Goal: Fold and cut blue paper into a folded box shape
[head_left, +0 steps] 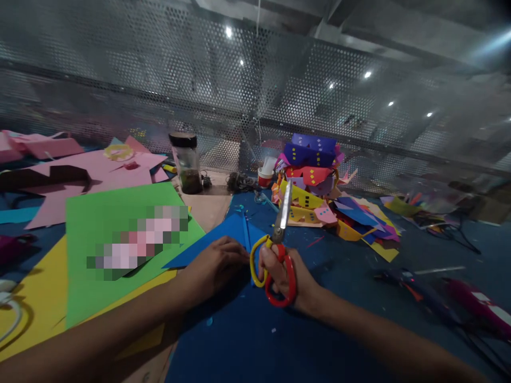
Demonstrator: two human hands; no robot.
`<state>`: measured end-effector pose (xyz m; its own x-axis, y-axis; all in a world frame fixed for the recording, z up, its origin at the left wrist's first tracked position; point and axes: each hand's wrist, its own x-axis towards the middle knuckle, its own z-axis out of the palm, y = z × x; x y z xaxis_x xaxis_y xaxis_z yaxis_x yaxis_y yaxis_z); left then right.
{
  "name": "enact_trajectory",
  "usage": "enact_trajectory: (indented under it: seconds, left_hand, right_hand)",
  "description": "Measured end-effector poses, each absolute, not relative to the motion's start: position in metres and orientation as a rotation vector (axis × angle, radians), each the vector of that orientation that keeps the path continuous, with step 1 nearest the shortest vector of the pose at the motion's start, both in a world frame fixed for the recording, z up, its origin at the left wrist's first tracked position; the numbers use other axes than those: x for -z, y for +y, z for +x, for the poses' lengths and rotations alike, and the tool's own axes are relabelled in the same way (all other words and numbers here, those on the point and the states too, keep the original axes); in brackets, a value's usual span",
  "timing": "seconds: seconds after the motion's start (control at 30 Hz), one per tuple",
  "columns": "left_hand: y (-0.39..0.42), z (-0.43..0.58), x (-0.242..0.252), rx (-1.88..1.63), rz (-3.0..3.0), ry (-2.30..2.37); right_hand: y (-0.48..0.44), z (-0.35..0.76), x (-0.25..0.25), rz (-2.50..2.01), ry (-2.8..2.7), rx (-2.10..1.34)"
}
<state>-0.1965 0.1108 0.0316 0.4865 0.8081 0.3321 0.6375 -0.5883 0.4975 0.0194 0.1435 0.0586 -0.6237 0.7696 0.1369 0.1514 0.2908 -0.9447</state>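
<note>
My right hand (pixel 289 274) is closed around the red and yellow handles of a pair of scissors (pixel 283 215). The scissor blades are together and point up, away from me. My left hand (pixel 215 266) bends over the near edge of a piece of blue paper (pixel 217 235), fingers pressed together on it; the fingertips are partly hidden. Beside those fingertips lies a narrow blue strip (pixel 246 233), close to the yellow handle loop. A darker blue surface (pixel 239 340) spreads beneath both hands.
Green paper (pixel 83 223) lies over yellow paper (pixel 43 284) on the left, carrying a blurred-out item. Behind stand a black-lidded jar (pixel 187 165), a red and white cup (pixel 265 175) and stacked coloured paper pieces (pixel 311 170). Dark and magenta tools (pixel 475 303) with cables lie at right.
</note>
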Motion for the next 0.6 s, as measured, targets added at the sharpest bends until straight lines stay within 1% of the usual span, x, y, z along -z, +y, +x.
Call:
enact_trajectory:
  seconds: [0.17,0.3,0.43,0.6]
  left_hand:
    - [0.109,-0.194,-0.036,-0.807,2.42,1.221]
    - [0.109,-0.194,-0.036,-0.776,2.422,1.236]
    - [0.111,-0.195,-0.031,-0.833,2.405,1.205]
    - [0.113,-0.196,-0.025,-0.815,2.389,1.255]
  right_hand:
    - [0.142,0.012,-0.054,-0.827,-1.942,-1.211]
    - [0.143,0.012,-0.045,-0.847,-1.975,-1.306]
    - [0.144,0.015,-0.047,-0.822,-1.939,-1.281]
    - [0.143,0.017,-0.046,-0.812,-2.034,-1.31]
